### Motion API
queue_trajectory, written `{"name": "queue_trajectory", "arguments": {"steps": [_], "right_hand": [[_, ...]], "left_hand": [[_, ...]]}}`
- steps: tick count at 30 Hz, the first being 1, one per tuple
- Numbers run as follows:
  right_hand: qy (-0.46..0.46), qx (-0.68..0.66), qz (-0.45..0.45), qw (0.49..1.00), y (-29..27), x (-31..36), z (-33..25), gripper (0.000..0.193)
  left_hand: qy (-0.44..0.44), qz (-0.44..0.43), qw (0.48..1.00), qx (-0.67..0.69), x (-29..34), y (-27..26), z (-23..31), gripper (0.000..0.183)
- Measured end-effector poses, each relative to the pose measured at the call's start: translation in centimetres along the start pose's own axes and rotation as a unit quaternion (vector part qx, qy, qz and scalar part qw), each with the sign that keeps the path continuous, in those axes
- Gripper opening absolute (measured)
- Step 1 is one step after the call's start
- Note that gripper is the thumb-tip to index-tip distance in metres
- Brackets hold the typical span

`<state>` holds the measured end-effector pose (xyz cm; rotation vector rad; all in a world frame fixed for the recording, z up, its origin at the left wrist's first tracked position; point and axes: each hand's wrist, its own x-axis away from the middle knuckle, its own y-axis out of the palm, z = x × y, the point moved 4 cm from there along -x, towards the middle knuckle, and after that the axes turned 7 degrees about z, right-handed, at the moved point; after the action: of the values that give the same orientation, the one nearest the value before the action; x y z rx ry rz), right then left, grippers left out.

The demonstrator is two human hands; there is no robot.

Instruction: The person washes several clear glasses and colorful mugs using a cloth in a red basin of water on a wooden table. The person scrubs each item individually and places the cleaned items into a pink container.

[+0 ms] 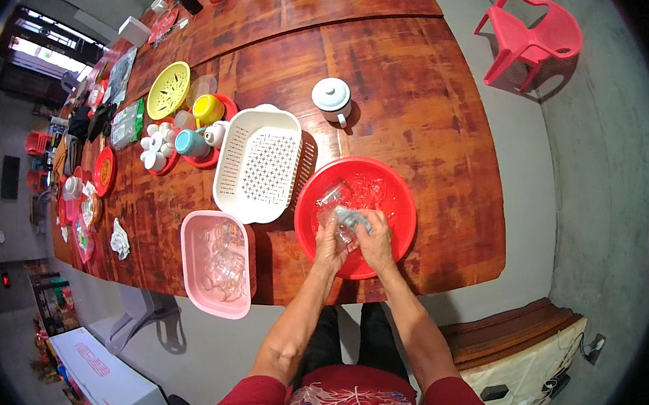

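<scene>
Over the red basin (409, 207), both of my hands are closed and close together. My left hand (328, 245) grips a clear drinking glass (346, 236), partly hidden by my fingers. With my right hand (376, 242) I hold a wet grey cloth (353, 219) against the glass. Water lies in the basin, and another clear glass (333, 193) rests there just beyond my left hand. To the left, a pink plastic tub (189, 272) contains several clear glasses (228, 267). Beyond it stands a white slotted basket (268, 164) with nothing in it.
A white lidded mug (332, 99) stands behind the basin. Left of the basket are a yellow colander (169, 91), a yellow mug (207, 109), a blue mug (192, 143) and several small white cups (158, 144). Crumpled tissue (119, 239) lies near the table's front edge. A red chair (536, 33) is at far right.
</scene>
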<state>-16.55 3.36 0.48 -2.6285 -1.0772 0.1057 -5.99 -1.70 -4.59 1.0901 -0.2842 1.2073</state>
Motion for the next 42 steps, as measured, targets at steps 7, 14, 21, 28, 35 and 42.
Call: {"name": "queue_trajectory", "arguments": {"steps": [7,14,21,28,35,42], "right_hand": [[-0.087,0.011,0.047,0.995,0.3,2.7,-0.2,0.032],[-0.059,0.042,-0.17,0.983,1.1,2.7,1.5,0.033],[0.221,-0.318,-0.038,0.921,2.4,2.6,2.3,0.022],[0.045,-0.053,-0.099,0.993,2.9,2.7,2.3,0.024],[0.143,-0.031,0.012,0.989,0.1,0.7,5.4,0.025],[0.042,0.32,-0.04,0.946,1.6,0.2,8.3,0.03]], "left_hand": [[-0.051,-0.041,0.982,0.177,-0.2,2.1,0.9,0.059],[0.057,0.092,0.993,0.054,-1.8,-1.5,-0.9,0.057],[0.124,0.067,0.99,0.017,-1.1,0.0,1.1,0.047],[0.174,0.119,0.977,-0.04,-0.1,0.4,1.9,0.036],[0.203,0.147,0.964,-0.091,-1.3,-2.2,3.4,0.041],[0.057,0.158,0.986,-0.011,0.2,-2.8,2.2,0.044]]}}
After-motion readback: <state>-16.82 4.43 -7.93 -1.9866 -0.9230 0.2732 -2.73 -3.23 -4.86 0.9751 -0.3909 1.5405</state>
